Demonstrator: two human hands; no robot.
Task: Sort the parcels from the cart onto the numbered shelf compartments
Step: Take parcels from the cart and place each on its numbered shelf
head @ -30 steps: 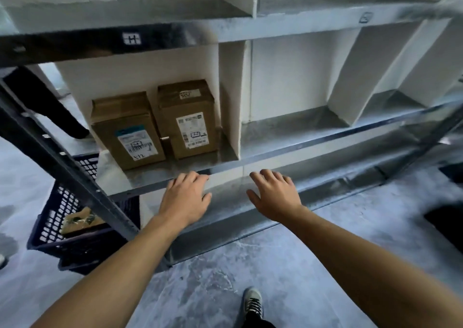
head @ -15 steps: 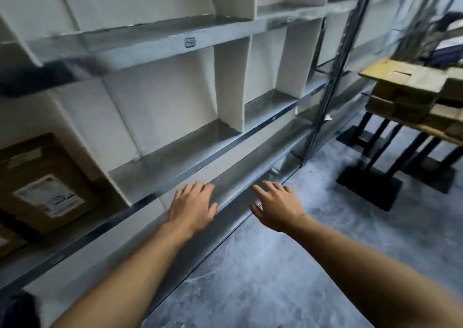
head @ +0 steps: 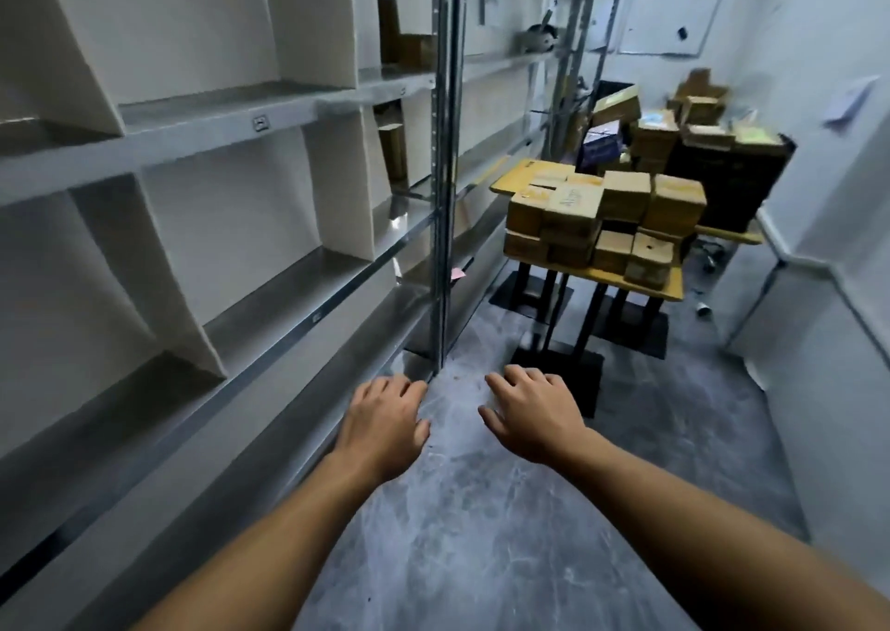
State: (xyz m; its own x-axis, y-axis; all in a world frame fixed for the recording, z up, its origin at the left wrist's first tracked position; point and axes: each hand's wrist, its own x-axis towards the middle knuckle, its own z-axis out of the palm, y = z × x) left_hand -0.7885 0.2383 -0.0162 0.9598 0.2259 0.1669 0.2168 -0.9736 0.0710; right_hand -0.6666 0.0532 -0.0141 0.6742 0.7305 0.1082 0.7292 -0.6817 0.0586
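My left hand [head: 385, 421] and my right hand [head: 532, 413] are stretched out in front of me, palms down, fingers apart, holding nothing. They hover over the grey floor beside the metal shelf unit [head: 269, 115] on my left. Its compartments, split by white dividers [head: 337, 192], show no parcels in the near bays. Several brown cardboard parcels [head: 602, 218] are stacked on a yellow-topped table [head: 664, 288] ahead on the right, well beyond my hands.
A steel upright [head: 445, 163] separates this shelf unit from a further one holding a few brown boxes [head: 404, 47]. More boxes and a black crate [head: 722, 168] are piled behind the table. A whiteboard [head: 667, 21] hangs on the far wall. Black table bases [head: 558, 365] stand on the floor.
My view has swung right, away from the two shelved parcels and the blue basket, toward the table of parcels. Both hands stay empty and spread in front of me.
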